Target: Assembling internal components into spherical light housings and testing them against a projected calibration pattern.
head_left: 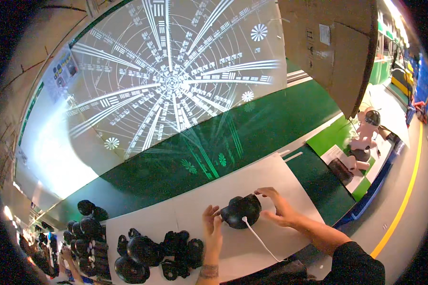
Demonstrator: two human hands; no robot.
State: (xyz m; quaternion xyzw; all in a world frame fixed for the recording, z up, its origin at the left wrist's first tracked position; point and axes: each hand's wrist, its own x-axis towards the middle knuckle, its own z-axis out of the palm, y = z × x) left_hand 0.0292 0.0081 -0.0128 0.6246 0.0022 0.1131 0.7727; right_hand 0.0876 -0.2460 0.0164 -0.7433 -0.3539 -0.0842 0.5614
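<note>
A black rounded device point(241, 212) sits on the white work surface in front of me. From its near side a white cable point(264, 241) runs toward the front edge. My left hand point(212, 222) is at the device's left side, fingers raised and a little bent; I cannot tell whether the fingertips touch it. On the other side my right hand point(277, 207) has its fingers and thumb spread apart around the right edge, not closed on it.
Several black devices point(145, 249) crowd the table at left. Beyond the green table point(290, 111), a white board point(92, 61) carries a projected radial chart. A large cardboard box point(333, 47) stands back right, with pinkish devices point(361, 142) beside it. Another person's hand point(67, 255) shows lower left.
</note>
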